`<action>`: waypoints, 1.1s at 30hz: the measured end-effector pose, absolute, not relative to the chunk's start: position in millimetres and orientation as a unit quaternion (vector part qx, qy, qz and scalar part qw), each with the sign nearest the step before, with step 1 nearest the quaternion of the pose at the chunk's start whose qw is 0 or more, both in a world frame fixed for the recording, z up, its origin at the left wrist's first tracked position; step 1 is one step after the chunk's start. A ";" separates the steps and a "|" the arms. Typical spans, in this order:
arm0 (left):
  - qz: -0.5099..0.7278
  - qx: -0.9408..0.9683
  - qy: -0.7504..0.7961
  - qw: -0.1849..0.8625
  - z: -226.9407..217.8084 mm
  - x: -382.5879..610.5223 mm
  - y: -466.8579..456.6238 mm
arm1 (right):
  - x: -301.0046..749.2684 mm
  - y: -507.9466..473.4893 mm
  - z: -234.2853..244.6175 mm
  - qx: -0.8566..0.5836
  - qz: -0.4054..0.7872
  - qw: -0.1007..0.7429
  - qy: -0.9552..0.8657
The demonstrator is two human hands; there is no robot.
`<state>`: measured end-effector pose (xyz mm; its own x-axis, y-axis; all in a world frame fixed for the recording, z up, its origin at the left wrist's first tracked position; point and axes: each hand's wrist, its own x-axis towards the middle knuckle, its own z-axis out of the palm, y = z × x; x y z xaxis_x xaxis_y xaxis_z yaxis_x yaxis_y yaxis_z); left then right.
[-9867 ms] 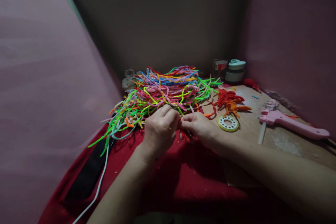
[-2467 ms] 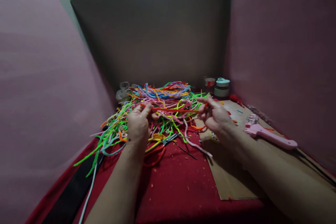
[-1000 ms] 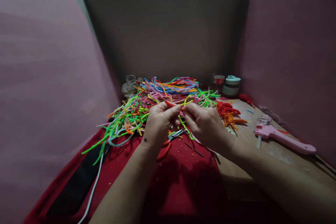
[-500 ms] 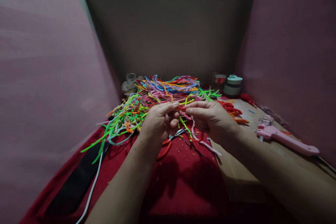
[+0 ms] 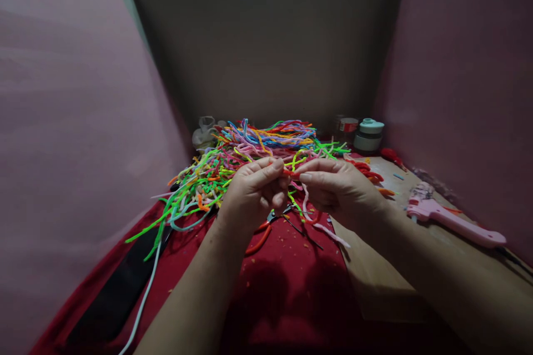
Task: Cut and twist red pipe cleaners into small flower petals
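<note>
Between my two hands a short red pipe cleaner (image 5: 288,172) is stretched, raised above the red cloth. My left hand (image 5: 260,186) pinches one end with thumb and forefinger, the other fingers curled. The opposite end sits in the pinch of my right hand (image 5: 333,180). Behind the hands lies a big tangled pile of pipe cleaners (image 5: 266,138) in many colours. Below them, on the cloth, are red-handled pliers (image 5: 260,239), their jaws partly behind my left hand. A pale pink pipe cleaner (image 5: 333,234) lies under my right hand.
A pink glue gun (image 5: 456,222) lies on the wooden board (image 5: 375,266) at the right. Jars, including a mint-lidded jar (image 5: 368,134), stand at the back. A dark flat device (image 5: 114,294) and a white cable (image 5: 145,299) lie at the left. Scraps dot the red cloth (image 5: 287,266).
My left hand has turned slightly, its thumb now lying along the forefinger. My right hand has shifted a little to the right, and more of the red pipe cleaner shows between them.
</note>
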<state>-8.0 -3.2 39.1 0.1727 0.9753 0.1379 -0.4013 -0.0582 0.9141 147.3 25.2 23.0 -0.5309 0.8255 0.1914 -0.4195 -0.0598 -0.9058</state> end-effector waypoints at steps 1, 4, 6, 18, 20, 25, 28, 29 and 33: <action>0.562 0.468 0.308 0.608 39.3 -8.5 -3.2 | 147.3 24.9 23.1 -0.198 0.689 0.450 -0.533; 0.556 0.483 0.320 0.596 40.4 -10.4 -3.4 | 146.8 21.3 24.8 -0.204 0.637 0.483 -0.565; 0.556 0.491 0.330 0.584 41.1 -12.1 -3.9 | 146.3 16.7 27.1 -0.200 0.590 0.509 -0.594; 0.541 0.549 0.442 0.459 48.3 -26.5 -9.2 | 155.1 15.4 33.6 -0.181 0.719 0.429 -0.516; 0.487 0.600 0.529 0.351 47.1 -38.6 -14.6 | 158.7 24.4 33.1 -0.150 0.781 0.392 -0.461; 0.097 0.741 0.657 0.103 13.5 -64.2 -20.5 | 157.7 47.4 18.8 -0.191 0.820 0.336 -0.423; 0.044 0.779 0.625 0.039 -13.9 -65.9 -16.3 | 152.6 54.7 5.1 -0.231 0.809 0.328 -0.429; 0.049 0.792 0.608 0.022 -20.3 -65.1 -15.0 | 151.1 55.8 1.3 -0.238 0.806 0.324 -0.434; 0.068 0.791 0.608 0.015 -26.0 -63.8 -15.8 | 148.2 56.6 -5.5 -0.234 0.793 0.331 -0.455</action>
